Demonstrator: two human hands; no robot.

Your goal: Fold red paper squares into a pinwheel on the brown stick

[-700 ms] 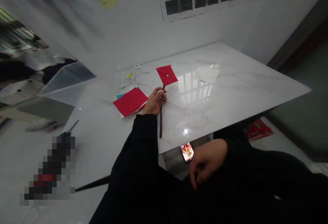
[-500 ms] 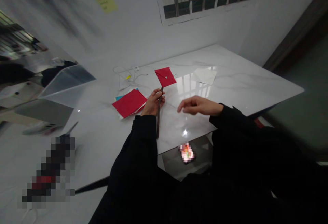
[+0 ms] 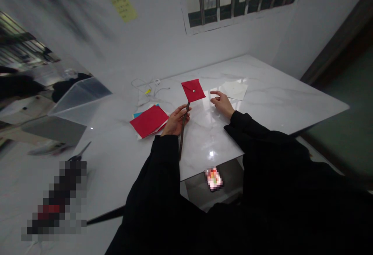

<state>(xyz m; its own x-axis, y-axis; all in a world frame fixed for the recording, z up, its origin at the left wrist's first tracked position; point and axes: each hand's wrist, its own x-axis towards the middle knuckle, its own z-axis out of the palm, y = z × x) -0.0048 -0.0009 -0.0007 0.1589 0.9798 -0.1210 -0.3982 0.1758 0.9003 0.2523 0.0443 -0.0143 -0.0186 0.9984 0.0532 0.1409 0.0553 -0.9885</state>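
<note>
My left hand (image 3: 176,120) is shut on a thin dark brown stick (image 3: 182,135), which stands tilted over the white marble table (image 3: 279,91). A square red paper envelope (image 3: 193,90) with a small round stud sits at the stick's top end, flat-looking and clear of the tabletop. My right hand (image 3: 222,103) hovers or rests near the table's far side, holding nothing, its index finger pointing towards a sheet of off-white paper (image 3: 234,90). A stack of red paper (image 3: 149,121) with teal paper (image 3: 136,115) under it lies just left of my left hand.
A white cable (image 3: 145,89) lies coiled at the table's far edge. A clear acrylic box (image 3: 81,100) stands to the left, with scissors (image 3: 78,153) beyond the table's left side. A phone (image 3: 214,179) with a lit screen lies below the near edge.
My right hand has risen from near the phone, crossed the tabletop and moved further away, towards the off-white paper. My left hand still holds the stick and envelope.
</note>
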